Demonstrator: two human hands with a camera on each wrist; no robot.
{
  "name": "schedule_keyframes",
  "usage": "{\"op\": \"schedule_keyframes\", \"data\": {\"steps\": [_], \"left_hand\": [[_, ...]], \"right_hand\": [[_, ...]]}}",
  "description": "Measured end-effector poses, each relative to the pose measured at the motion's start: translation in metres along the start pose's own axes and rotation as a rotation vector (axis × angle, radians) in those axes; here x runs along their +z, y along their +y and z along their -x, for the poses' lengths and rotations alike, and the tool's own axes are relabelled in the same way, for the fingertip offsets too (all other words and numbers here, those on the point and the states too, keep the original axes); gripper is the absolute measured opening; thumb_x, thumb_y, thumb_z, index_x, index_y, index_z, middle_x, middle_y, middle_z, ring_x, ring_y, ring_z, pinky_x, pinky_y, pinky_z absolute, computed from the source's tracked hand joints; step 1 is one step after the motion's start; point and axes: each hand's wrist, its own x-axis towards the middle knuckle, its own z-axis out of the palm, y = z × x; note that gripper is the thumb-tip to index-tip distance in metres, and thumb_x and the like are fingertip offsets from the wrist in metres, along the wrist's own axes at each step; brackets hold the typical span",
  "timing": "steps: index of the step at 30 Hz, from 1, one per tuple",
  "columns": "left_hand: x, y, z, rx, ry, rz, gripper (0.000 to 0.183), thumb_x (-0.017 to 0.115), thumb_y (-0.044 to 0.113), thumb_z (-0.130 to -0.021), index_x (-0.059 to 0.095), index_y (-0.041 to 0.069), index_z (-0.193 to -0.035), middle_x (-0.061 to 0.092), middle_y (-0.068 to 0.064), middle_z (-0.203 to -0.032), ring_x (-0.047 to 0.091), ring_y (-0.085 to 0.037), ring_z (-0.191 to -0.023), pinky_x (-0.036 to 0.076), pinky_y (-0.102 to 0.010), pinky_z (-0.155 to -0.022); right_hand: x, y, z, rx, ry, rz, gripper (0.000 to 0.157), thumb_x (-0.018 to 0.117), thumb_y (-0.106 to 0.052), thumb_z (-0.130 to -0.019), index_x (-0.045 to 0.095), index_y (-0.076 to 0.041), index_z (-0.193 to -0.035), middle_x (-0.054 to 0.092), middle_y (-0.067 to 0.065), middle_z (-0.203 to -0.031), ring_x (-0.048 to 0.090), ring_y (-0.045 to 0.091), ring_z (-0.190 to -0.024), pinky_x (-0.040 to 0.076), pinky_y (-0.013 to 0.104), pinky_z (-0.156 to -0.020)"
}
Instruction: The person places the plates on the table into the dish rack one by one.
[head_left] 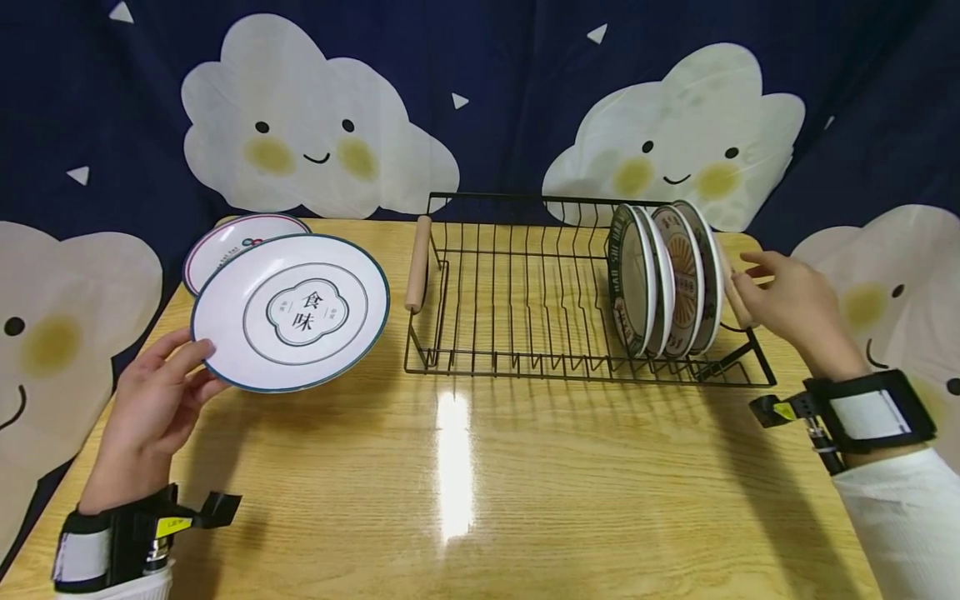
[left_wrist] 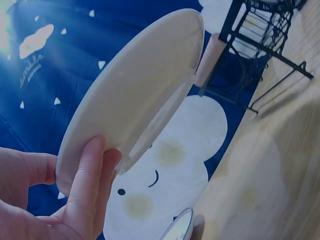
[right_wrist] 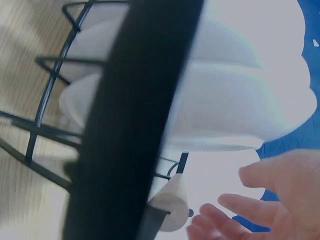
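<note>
My left hand [head_left: 161, 396] pinches the left rim of a white plate [head_left: 311, 321] with a teal edge and dark lettering in its middle. Held above the table, the plate shows its pale underside in the left wrist view, thumb on one side and fingers on the other. A second plate [head_left: 217, 237], with a dark red rim line, is partly hidden behind it. Several patterned plates [head_left: 633, 279] stand on edge at the right end of a black wire dish rack [head_left: 517, 375]. Beside the rack's right wooden handle, my right hand [head_left: 795, 300] has loosely bent, spread fingers and holds nothing.
The rack stands at the back of a wooden table [head_left: 570, 483], with another wooden handle [head_left: 420, 262] at its left end. Behind hangs a dark blue cloth [head_left: 495, 50] printed with clouds. A black bar [right_wrist: 135, 120] blocks much of the right wrist view.
</note>
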Motion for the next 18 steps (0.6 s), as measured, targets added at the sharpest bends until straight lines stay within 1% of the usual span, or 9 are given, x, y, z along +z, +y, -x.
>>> {"op": "schedule_keyframes", "data": {"steps": [2, 4, 7, 10, 12, 15, 18], "left_hand": [[0.004, 0.0, 0.001, 0.012, -0.011, 0.0, 0.021, 0.059, 0.0, -0.087, 0.063, 0.007, -0.106, 0.066, -0.006, -0.087, 0.067, -0.019, -0.065, 0.055, -0.025, -0.056], [0.008, 0.0, 0.002, 0.023, -0.018, -0.011, 0.02, 0.058, 0.0, -0.087, 0.063, 0.007, -0.106, 0.065, -0.006, -0.088, 0.066, -0.018, -0.065, 0.055, -0.024, -0.055], [0.015, -0.001, 0.003, 0.031, -0.037, -0.032, 0.02, 0.058, 0.001, -0.088, 0.062, 0.007, -0.106, 0.064, -0.006, -0.089, 0.065, -0.017, -0.065, 0.054, -0.023, -0.055], [0.022, -0.002, 0.004, 0.024, -0.067, -0.032, 0.021, 0.057, 0.001, -0.088, 0.061, 0.007, -0.108, 0.065, -0.006, -0.089, 0.065, -0.017, -0.065, 0.054, -0.022, -0.055], [0.026, -0.002, 0.004, 0.018, -0.083, -0.039, 0.022, 0.057, 0.001, -0.088, 0.061, 0.008, -0.109, 0.067, -0.006, -0.088, 0.065, -0.016, -0.065, 0.054, -0.022, -0.055], [0.034, -0.003, 0.003, 0.008, -0.109, -0.041, 0.023, 0.057, 0.001, -0.088, 0.059, 0.008, -0.11, 0.068, -0.006, -0.086, 0.066, -0.015, -0.066, 0.054, -0.021, -0.056], [0.042, -0.005, 0.001, 0.002, -0.127, -0.058, 0.023, 0.059, 0.003, -0.087, 0.059, 0.009, -0.11, 0.069, -0.005, -0.086, 0.067, -0.015, -0.066, 0.054, -0.021, -0.057]], "right_hand": [[0.0, -0.004, 0.004, 0.005, 0.079, -0.035, 0.05, 0.042, -0.031, -0.093, 0.049, 0.005, -0.128, 0.056, 0.031, -0.111, 0.054, 0.044, -0.094, 0.041, 0.049, -0.066], [0.0, -0.01, 0.008, 0.001, 0.176, -0.075, 0.045, 0.044, -0.026, -0.092, 0.053, 0.005, -0.124, 0.057, 0.03, -0.107, 0.055, 0.043, -0.092, 0.04, 0.045, -0.066], [0.001, -0.018, 0.013, -0.018, 0.319, -0.108, 0.038, 0.044, -0.018, -0.09, 0.059, 0.005, -0.117, 0.059, 0.027, -0.101, 0.053, 0.038, -0.088, 0.034, 0.039, -0.065], [0.002, -0.027, 0.017, -0.029, 0.423, -0.13, 0.033, 0.046, -0.015, -0.09, 0.062, 0.002, -0.114, 0.059, 0.024, -0.097, 0.052, 0.029, -0.081, 0.034, 0.036, -0.067], [0.002, -0.034, 0.021, -0.038, 0.469, -0.138, 0.032, 0.048, -0.015, -0.089, 0.063, 0.0, -0.112, 0.06, 0.021, -0.095, 0.051, 0.024, -0.077, 0.033, 0.031, -0.067], [0.003, -0.043, 0.026, -0.08, 0.515, -0.153, 0.029, 0.05, -0.015, -0.088, 0.065, -0.002, -0.11, 0.063, 0.019, -0.093, 0.05, 0.019, -0.073, 0.032, 0.021, -0.064], [0.004, -0.053, 0.031, -0.127, 0.534, -0.181, 0.028, 0.052, -0.014, -0.087, 0.065, -0.001, -0.108, 0.064, 0.019, -0.092, 0.049, 0.001, -0.072, 0.031, 0.014, -0.061]]}}
